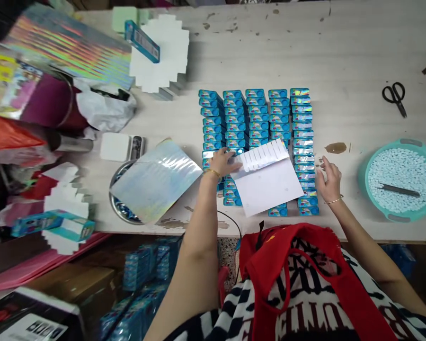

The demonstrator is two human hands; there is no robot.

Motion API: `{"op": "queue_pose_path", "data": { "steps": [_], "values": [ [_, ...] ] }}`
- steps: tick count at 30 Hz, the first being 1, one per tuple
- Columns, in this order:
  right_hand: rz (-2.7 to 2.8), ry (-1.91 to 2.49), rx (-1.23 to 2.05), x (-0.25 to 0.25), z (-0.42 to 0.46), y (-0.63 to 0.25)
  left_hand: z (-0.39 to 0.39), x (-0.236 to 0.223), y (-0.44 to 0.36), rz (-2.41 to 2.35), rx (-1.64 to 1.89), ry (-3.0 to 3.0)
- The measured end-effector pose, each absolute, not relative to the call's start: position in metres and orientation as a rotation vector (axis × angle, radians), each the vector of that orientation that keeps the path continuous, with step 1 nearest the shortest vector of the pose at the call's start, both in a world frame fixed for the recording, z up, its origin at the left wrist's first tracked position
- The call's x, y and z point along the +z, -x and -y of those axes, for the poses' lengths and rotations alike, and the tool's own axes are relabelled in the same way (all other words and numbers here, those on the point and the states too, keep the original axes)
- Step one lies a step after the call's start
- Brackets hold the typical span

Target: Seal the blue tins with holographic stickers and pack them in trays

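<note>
Small blue boxes stand in several columns on the table, and silvery stickers show on many in the rightmost column. A white sheet lies across the lower middle columns, its upper part folded over with a row of silvery strips. My left hand is over the left columns, fingers apart, with its fingertips at the blue boxes and the thumb by the sheet's left edge. Beside the rightmost column, my right hand is open with fingers extended; I see nothing in it.
A shiny sheet covers part of a metal bowl at left. Black scissors and a turquoise basin of white pellets with dark tweezers are at right. White stacked cartons and bags occupy the left side.
</note>
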State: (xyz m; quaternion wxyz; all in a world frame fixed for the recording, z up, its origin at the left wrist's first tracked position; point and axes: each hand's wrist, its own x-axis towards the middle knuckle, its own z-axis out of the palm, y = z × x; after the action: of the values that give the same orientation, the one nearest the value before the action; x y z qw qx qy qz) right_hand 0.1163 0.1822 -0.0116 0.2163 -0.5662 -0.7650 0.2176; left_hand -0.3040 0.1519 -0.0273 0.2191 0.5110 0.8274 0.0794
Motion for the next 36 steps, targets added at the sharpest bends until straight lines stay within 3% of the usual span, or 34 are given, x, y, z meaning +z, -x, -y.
{"op": "queue_pose_path", "data": {
  "steps": [6,13,18,25,33,36],
  "values": [
    [2.377,1.183,0.741,0.018,-0.189,-0.015,-0.104,-0.037,0.264,-2.347,0.364,-1.354],
    [2.678,0.825,0.865,0.035,-0.201,0.076,-0.100,0.019,0.265,-1.861,0.763,-1.409],
    [2.717,0.890,0.984,0.063,-0.210,0.083,-0.099,0.053,0.254,-2.005,0.664,-1.826],
    [2.711,1.098,1.077,0.083,-0.219,0.075,-0.090,0.050,0.223,-2.071,0.841,-2.164],
    [2.799,1.235,0.846,0.081,-0.232,0.062,-0.067,0.073,0.213,-1.995,1.304,-1.912],
    [2.818,1.150,0.868,0.087,-0.228,0.064,-0.085,0.067,0.225,-2.103,1.103,-1.847]
  ]
}}
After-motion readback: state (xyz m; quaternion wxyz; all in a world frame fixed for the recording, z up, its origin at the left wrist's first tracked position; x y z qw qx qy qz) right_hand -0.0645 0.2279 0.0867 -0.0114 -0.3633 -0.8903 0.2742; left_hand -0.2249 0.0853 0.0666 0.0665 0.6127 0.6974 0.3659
